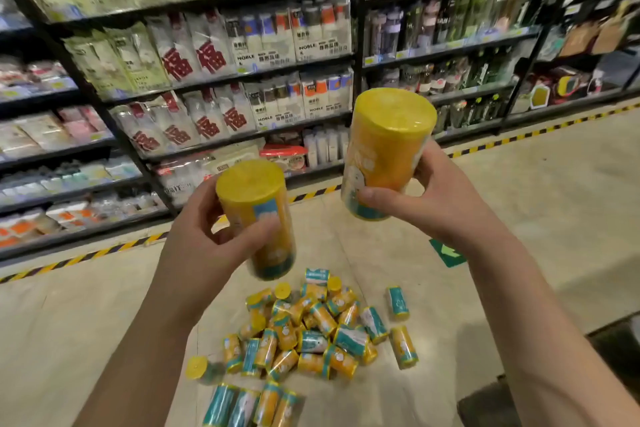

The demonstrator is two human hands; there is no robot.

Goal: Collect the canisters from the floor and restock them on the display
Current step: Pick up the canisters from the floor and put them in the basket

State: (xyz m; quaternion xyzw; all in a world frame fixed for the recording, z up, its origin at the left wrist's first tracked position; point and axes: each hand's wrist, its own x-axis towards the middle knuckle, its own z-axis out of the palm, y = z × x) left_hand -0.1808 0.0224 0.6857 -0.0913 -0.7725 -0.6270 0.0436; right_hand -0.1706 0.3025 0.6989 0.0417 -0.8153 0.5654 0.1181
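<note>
I'm gripping one yellow-lidded canister (pixel 258 218) in my left hand (pixel 204 239), another canister (pixel 388 152) in my right hand (pixel 440 198), both above the floor pile (pixel 311 333); loads left, restocking barely begun

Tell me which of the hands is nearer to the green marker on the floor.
Right. The right hand is almost over the green marker; the left hand is well to its left.

Stocked dark shelves (pixel 360 28) — beige floor (pixel 554 201), hazard-striped tape (pixel 86 256).
</note>
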